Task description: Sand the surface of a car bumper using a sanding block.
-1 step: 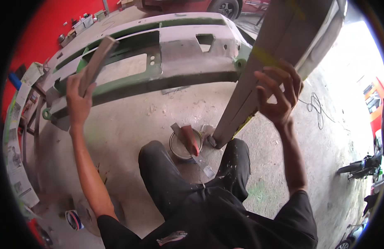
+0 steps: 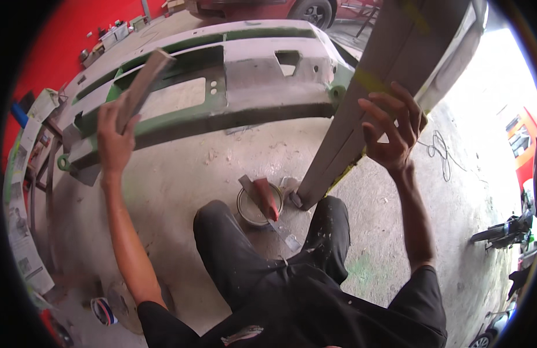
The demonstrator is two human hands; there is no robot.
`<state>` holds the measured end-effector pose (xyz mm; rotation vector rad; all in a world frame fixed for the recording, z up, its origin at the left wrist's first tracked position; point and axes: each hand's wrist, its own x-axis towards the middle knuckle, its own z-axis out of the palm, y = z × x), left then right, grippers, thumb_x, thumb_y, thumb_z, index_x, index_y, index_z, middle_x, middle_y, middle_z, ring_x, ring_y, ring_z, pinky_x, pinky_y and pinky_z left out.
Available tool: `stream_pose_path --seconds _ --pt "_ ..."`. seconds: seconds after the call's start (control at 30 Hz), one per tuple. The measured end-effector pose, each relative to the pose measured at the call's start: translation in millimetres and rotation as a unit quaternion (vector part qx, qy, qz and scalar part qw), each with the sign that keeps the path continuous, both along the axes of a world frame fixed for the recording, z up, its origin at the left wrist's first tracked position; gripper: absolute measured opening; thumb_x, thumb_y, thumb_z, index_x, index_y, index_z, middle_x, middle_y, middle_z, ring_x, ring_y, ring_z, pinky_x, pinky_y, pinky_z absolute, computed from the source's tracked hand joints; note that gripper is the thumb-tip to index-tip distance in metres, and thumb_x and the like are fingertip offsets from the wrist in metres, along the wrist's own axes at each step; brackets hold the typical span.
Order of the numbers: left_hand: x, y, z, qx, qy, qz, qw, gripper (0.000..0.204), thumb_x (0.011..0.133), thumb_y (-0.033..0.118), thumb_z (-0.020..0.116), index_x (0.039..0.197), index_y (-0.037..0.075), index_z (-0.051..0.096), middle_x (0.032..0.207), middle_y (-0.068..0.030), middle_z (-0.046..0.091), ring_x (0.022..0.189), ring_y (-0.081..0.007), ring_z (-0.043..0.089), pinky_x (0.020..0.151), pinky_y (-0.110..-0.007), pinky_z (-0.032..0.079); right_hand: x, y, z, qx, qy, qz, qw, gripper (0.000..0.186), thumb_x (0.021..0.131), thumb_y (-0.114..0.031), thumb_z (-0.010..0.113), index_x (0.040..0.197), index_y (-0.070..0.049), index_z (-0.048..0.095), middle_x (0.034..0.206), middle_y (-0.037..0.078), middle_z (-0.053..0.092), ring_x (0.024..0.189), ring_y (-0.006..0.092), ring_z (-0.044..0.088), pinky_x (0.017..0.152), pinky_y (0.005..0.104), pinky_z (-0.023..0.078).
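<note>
My left hand is raised and wrapped round a long, flat, wood-coloured block, perhaps a sanding block. Behind the block lies a big vehicle bumper, pale with green patches and cut-out openings. My right hand holds nothing, its fingers apart and curved. It hovers at the near edge of a tall grey panel that leans beside my right knee; whether the fingertips touch it I cannot tell. Between my knees stands a round tin, with a red-handled scraper lying across its top.
A red car is parked at the back. To the left, a rack carries papers. A thin cable lies on the floor at right, with a motorcycle nearer the edge. A roll of tape sits at lower left.
My left hand and the block have shifted slightly to the right. My right hand has also moved a little to the right, its fingers still apart.
</note>
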<state>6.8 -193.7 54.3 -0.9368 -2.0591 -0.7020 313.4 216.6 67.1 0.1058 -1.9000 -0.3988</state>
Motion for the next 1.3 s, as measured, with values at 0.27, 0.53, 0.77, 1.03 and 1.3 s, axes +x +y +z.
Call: stream_pose_path --seconds 0.27,0.53,0.77,1.03,1.3 --pt "-13 62 -21 0.010 0.030 0.066 0.997 0.058 0.082 0.009 0.078 0.137 0.020 0.060 0.118 -0.0105 0.057 0.110 -0.0337 0.061 0.090 -0.045 0.050 3 19 -17 0.099 -0.071 0.014 0.992 0.036 0.099 -0.041 0.048 0.089 -0.025 0.079 0.076 -0.005 0.065 0.097 0.0213 0.067 0.096 0.0450 0.035" --pt "-13 78 -13 0.034 0.032 0.154 0.987 0.056 0.086 0.006 0.076 0.139 0.007 0.058 0.128 -0.0176 0.059 0.122 -0.0378 0.058 0.101 -0.048 0.046 21 20 -9 0.124 -0.089 0.016 0.988 0.048 0.108 -0.040 0.029 0.080 -0.028 0.067 0.075 -0.006 0.065 0.099 0.0210 0.057 0.099 0.0461 0.039" --pt "-24 48 -13 -0.048 0.065 0.186 0.979 0.055 0.089 0.024 0.077 0.136 0.002 0.060 0.125 -0.0187 0.063 0.115 -0.0394 0.059 0.099 -0.051 0.045 14 -60 42 -0.117 -0.430 -0.226 0.866 0.029 0.085 -0.020 0.066 0.109 -0.035 0.068 0.111 -0.011 0.066 0.114 0.0200 0.053 0.108 0.0410 0.034" --pt "-8 60 -8 -0.126 -0.083 0.187 0.971 0.057 0.090 0.023 0.070 0.141 0.002 0.053 0.131 -0.0194 0.057 0.118 -0.0414 0.057 0.097 -0.053 0.044 -156 -90 -26 -0.484 -0.203 -0.232 0.819 0.074 0.097 -0.024 0.055 0.150 0.018 0.025 0.158 0.038 0.022 0.149 0.0521 0.019 0.123 0.0549 0.020" --pt "148 -75 11 -0.056 -0.355 0.033 0.933 0.066 0.094 0.029 0.069 0.141 -0.011 0.046 0.129 -0.0327 0.054 0.118 -0.0482 0.052 0.101 -0.052 0.042 -143 -130 -3 -0.559 -0.338 -0.117 0.748 0.078 0.096 -0.034 0.057 0.147 0.019 0.030 0.152 0.041 0.030 0.145 0.0535 0.027 0.122 0.0553 0.021"
